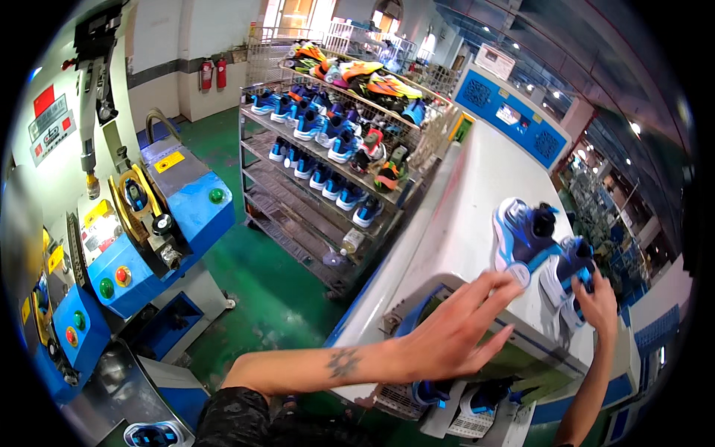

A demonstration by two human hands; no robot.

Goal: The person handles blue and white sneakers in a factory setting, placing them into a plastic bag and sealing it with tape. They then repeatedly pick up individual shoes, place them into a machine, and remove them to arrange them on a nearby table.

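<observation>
My left hand [462,328] reaches across with its fingers stretched out and apart, holding nothing. Its fingertips are at the near end of a blue and white sneaker [525,235] on top of a white machine cabinet [462,223]; whether they touch it I cannot tell. Beside it, to the right, is a second blue and white sneaker [570,268]. My right hand [597,304] has its thumb and fingers closed on the right side of that second shoe, part of which the hand hides.
Shelves of a metal rack [249,160] hold several blue sneakers and orange-yellow ones. At the left stands a blue and white machine [197,208] with green and red buttons. More shoes [484,398] sit low in the cabinet's front. Another sneaker [153,434] lies at the lower left.
</observation>
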